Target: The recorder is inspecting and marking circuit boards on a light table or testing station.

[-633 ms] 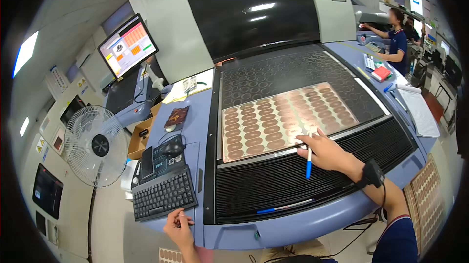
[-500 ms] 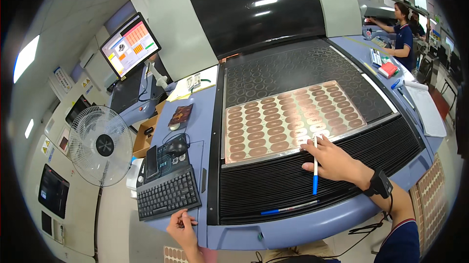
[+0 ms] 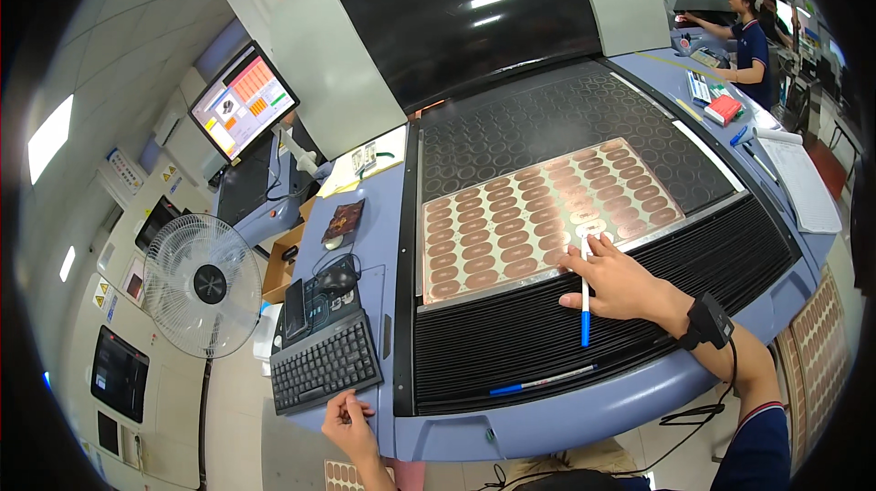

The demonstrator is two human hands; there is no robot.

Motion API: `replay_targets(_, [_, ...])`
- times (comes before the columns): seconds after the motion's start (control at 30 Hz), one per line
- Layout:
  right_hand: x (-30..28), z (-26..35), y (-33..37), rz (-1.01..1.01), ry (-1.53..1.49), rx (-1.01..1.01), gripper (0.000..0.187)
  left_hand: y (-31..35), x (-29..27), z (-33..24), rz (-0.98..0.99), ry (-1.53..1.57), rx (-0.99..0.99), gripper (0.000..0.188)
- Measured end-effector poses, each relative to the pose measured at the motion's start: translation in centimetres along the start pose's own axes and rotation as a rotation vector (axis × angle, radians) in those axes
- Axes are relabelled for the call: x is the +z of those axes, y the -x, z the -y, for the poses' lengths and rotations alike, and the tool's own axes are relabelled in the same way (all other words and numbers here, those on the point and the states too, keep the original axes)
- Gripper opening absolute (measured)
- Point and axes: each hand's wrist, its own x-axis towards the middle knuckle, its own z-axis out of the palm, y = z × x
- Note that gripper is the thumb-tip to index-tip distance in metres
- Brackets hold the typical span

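Note:
My right hand (image 3: 619,285) reaches over the front edge of a copper-coloured panel (image 3: 511,203) printed with rows of oval rings. Between its fingers is a white marker pen (image 3: 586,286) with a blue end; its far end meets the panel, the blue end points toward me. A black band with a cable circles that wrist. My left hand (image 3: 350,425) is at the desk edge just below the black keyboard (image 3: 326,364), fingers loosely curled with nothing visible in them. The panel lies on the black patterned bed (image 3: 538,121) of a large machine.
A second pen (image 3: 543,380) lies on the ribbed black front cover (image 3: 493,345). Left are a mouse (image 3: 337,278), a monitor (image 3: 245,100) and a fan (image 3: 210,284). A notebook (image 3: 797,182) and red box (image 3: 724,109) sit right; a co-worker (image 3: 750,57) stands beyond. More panels (image 3: 821,354) stand at lower right.
The view has shifted slightly. My right hand and the marker pen have moved a little farther up over the panel. My left hand stays by the keyboard.

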Motion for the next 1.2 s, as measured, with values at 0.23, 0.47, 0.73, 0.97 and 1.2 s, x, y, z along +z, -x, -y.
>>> replay_targets(0.23, [0.1, 0.0, -0.3, -0.014, -0.055, -0.036, 0.066, -2.0, -1.7, -1.4, -0.234, -0.574, 0.229, 0.025])
replay_targets(0.47, [-0.3, -0.2, 0.7, -0.046, -0.067, -0.028, 0.063, -4.3, -4.2, -0.1, 0.004, -0.928, 0.258, 0.025])
replay_targets(0.73, [-2.2, 1.5, 0.1, -0.094, -0.072, -0.069, 0.055, -3.3, 10.2, -7.3, 0.673, 0.268, -0.052, 0.028])
replay_targets(0.97, [-1.6, 7.6, -2.6, -0.297, -0.459, 0.002, 0.031, -2.6, 21.3, -8.2, 0.643, -0.038, 0.344, 0.025])
replay_targets(1.2, [-0.2, 7.5, -0.6, -0.399, -0.481, -0.07, 0.023, -0.5, 20.0, -10.9, 0.677, 0.082, 0.742, 0.018])
